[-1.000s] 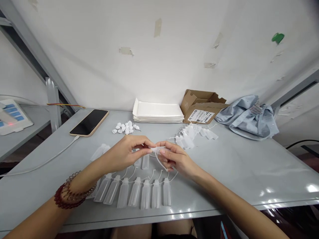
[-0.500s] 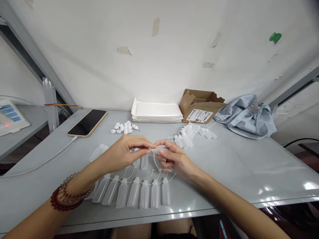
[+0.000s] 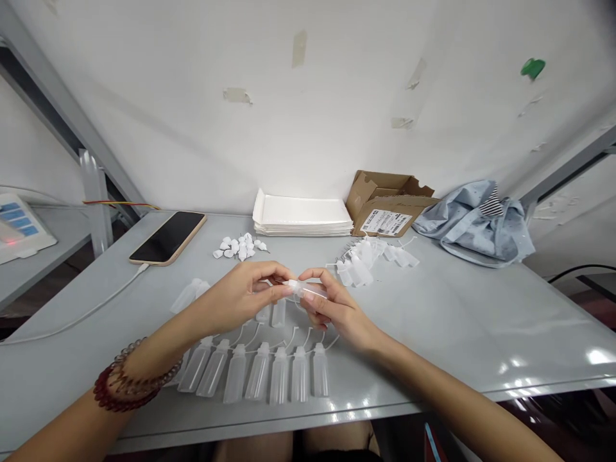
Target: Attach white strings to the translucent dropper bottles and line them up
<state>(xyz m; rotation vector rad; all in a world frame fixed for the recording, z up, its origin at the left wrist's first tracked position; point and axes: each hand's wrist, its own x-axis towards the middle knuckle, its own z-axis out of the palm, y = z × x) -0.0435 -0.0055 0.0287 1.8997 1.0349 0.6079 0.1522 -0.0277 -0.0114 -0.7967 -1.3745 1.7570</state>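
Over the middle of the table, my right hand (image 3: 339, 308) grips a small translucent squeeze bottle (image 3: 314, 292), which lies nearly level with its neck to the left. My left hand (image 3: 243, 292) pinches the white cap (image 3: 291, 283) at the neck end between thumb and fingers. Whether the cap is seated on the neck I cannot tell. Below the hands lies a row of similar bottles (image 3: 260, 372) with thin strap loops at their necks. A few more bottles (image 3: 278, 313) are partly hidden behind my hands, and others (image 3: 185, 295) lie beside my left forearm.
Small white needle-tipped caps (image 3: 240, 246) are heaped beyond my left hand. A pile of bottles (image 3: 359, 264) lies right of centre. Farther back are a stack of white trays (image 3: 303, 215), a cardboard box (image 3: 385, 208) and blue cloth (image 3: 474, 224). A phone (image 3: 168, 237) with cable lies left.
The bottle in my right hand has turned, so its body now shows between the fingers. My left fingers have shifted slightly left and hold the white cap at its neck.
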